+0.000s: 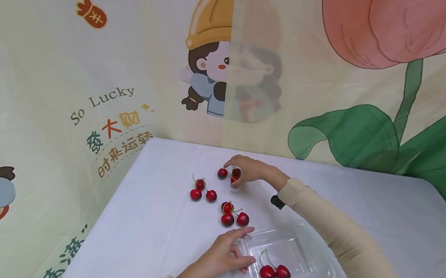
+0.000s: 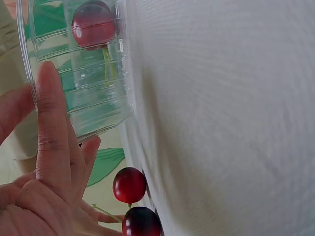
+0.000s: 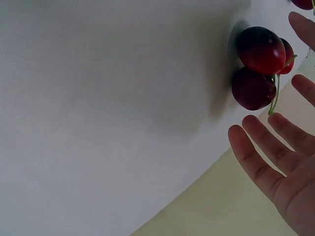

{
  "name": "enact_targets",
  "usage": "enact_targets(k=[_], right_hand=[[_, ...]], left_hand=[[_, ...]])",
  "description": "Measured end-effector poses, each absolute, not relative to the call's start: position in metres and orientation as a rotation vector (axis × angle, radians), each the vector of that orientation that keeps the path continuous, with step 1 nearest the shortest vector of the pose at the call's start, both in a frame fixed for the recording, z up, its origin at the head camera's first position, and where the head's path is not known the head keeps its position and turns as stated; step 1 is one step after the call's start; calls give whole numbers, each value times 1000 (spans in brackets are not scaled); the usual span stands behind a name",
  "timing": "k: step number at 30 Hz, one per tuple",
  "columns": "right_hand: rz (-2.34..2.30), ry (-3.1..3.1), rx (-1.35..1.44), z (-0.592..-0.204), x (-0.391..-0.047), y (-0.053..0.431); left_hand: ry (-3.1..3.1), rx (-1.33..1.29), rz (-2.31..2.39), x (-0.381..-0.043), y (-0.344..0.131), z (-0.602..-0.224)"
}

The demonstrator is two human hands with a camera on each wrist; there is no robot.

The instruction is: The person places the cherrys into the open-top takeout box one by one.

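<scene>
My left hand (image 1: 223, 254) touches the left edge of a clear plastic box (image 1: 294, 250), its fingers extended along the wall in the left wrist view. Inside lie two dark red cherries (image 1: 267, 274) joined by their stems. At the far side, my right hand (image 1: 251, 169) reaches over a cluster of cherries (image 1: 222, 173), partly hidden behind the fingers. In the right wrist view the fingers are spread beside these cherries (image 3: 260, 50), a green stem close to the fingertips; no grip on them shows.
Between the hands lies a cherry cluster (image 1: 227, 219). Another cluster (image 1: 195, 194) with stems sits farther left. All rest on a white-covered table (image 1: 135, 237). Printed curtains (image 1: 168, 72) stand along the table's far edge and left side.
</scene>
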State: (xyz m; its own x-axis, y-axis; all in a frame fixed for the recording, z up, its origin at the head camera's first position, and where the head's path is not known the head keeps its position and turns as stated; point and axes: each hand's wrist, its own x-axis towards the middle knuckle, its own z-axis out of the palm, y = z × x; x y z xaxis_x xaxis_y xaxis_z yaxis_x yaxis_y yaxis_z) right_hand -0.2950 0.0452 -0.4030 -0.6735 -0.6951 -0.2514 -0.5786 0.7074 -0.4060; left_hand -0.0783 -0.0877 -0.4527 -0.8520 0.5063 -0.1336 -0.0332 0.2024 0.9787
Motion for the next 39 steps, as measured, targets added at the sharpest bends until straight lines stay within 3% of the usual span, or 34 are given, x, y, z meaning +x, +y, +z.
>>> enact_targets(k=[39], right_hand=[[-543,2482,-1019,-418,-298,54]], left_hand=[[2091,466,1648,-76,-88,-448]])
